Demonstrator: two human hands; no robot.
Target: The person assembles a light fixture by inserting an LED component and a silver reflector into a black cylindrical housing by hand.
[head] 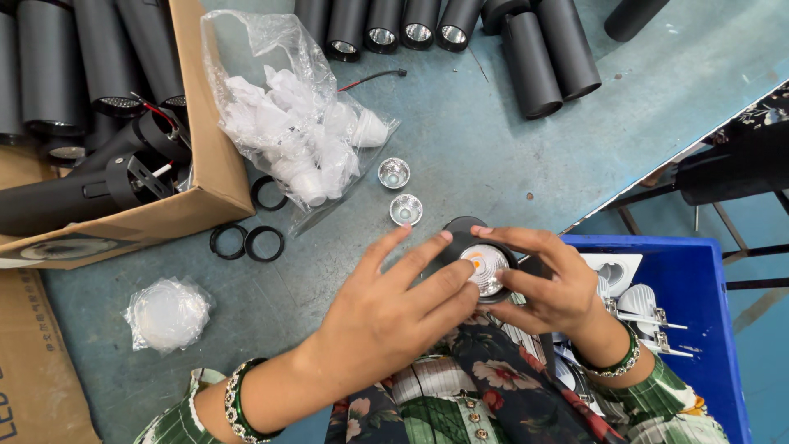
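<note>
My right hand (544,284) grips a black cylindrical lamp housing (468,233) with its open end facing up. A shiny faceted reflector (485,268) with an orange-yellow centre sits in that opening. My left hand (390,316) lies over the housing from the left, its fingertips pressing on the reflector's rim. Two loose silver reflectors (394,173) (405,210) rest on the table just beyond the housing.
A clear bag of white plastic parts (296,123) lies by a cardboard box (215,164) of black housings. Black rings (246,242) and a small wrapped bag (167,315) are at left. More black tubes (534,57) line the far edge. A blue crate (699,304) stands at right.
</note>
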